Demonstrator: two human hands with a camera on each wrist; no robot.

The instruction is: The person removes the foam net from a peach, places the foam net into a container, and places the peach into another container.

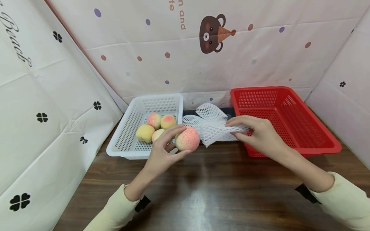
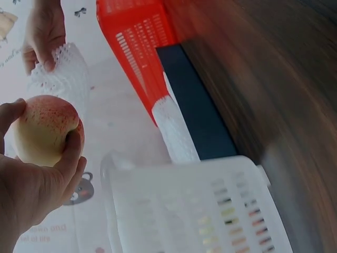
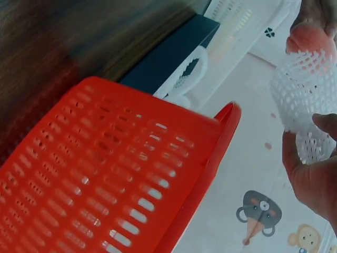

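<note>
A pink and pale yellow peach [image 1: 188,138] is gripped between the thumb and fingers of my left hand [image 1: 164,152], above the table near the white basket. My right hand [image 1: 257,133] pinches a white foam net sleeve [image 1: 215,131] by one end. The sleeve's other end points left toward the peach. In the left wrist view the peach [image 2: 47,129] shows its stem hollow beside a finger. In the right wrist view the net sleeve [image 3: 303,89] overlaps the peach [image 3: 310,41] in line of sight; whether they touch I cannot tell.
On the left stands a white basket [image 1: 118,148] with several peaches [image 1: 145,132]. A red basket [image 1: 318,149] stands on the right. Between them, a dark box [image 2: 197,105] holds more net sleeves [image 1: 210,110]. Printed cloth [image 1: 138,32] hangs behind the wooden table [image 1: 179,186].
</note>
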